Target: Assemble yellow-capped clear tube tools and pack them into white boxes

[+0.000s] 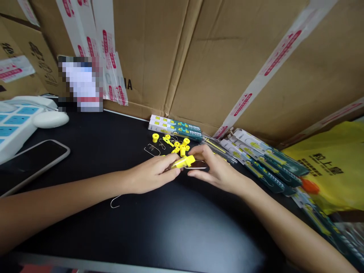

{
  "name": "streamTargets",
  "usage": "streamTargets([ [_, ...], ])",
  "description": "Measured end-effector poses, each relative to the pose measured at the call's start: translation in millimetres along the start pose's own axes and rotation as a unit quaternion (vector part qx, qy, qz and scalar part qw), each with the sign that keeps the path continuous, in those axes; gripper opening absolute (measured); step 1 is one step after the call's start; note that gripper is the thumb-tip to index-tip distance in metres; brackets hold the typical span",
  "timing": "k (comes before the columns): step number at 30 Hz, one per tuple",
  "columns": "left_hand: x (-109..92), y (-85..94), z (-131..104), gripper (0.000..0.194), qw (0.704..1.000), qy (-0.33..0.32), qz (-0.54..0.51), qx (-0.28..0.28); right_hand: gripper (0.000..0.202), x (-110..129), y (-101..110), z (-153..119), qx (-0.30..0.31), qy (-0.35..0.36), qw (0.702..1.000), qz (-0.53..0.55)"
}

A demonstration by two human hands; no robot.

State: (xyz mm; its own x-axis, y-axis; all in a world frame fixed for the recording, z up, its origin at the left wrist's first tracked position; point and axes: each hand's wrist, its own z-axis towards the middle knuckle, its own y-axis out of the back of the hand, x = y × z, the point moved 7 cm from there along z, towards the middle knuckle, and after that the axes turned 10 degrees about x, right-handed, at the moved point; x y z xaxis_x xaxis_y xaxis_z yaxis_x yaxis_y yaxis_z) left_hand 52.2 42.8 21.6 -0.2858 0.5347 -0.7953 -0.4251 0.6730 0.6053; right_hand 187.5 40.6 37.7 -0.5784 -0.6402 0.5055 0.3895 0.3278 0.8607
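Note:
My left hand [155,170] is closed around a clear spring scale tube [179,163] with a yellow cap at its right end. Just right of that cap, my right hand [213,167] has its thumb and fingers curved apart. A thin metal wire [196,167] shows between them; whether the fingers touch it, I cannot tell. Behind the hands lies a cluster of small yellow plastic caps [182,149], and another yellow cap [155,137] stands to its left. Springs and bent wire hooks [152,149] lie near them. A single wire hook [114,203] is below my left forearm.
Boxed spring scales [174,128] lie at the back, with more packages [256,161] at the right beside clear tubes [220,148] and a yellow bag [332,167]. A phone [34,163] and a white power strip [17,123] are left. Cardboard boxes [227,49] wall the back.

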Motion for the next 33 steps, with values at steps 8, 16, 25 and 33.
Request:
streamTargets([
  [8, -1, 3.4, -1, 0.017, 0.999, -0.006, 0.037, -0.037, 0.027, 1, -9, 3, 0.024, 0.004, 0.994, 0.109],
  [16, -1, 1.3, 0, 0.017, 0.999, 0.009, 0.02, -0.043, 0.02, 3, -29, 9, -0.016, -0.005, 0.943, 0.333],
  [25, 11, -11.3, -2, 0.024, 0.976, 0.046, -0.213, -0.015, 0.026, 2, -42, 12, -0.083, -0.01, 0.896, 0.437],
  [33, 26, -30.1, 9, 0.03, 0.884, 0.035, -0.461, 0.07, 0.026, -5, -40, 16, -0.074, 0.013, 0.869, 0.489],
])
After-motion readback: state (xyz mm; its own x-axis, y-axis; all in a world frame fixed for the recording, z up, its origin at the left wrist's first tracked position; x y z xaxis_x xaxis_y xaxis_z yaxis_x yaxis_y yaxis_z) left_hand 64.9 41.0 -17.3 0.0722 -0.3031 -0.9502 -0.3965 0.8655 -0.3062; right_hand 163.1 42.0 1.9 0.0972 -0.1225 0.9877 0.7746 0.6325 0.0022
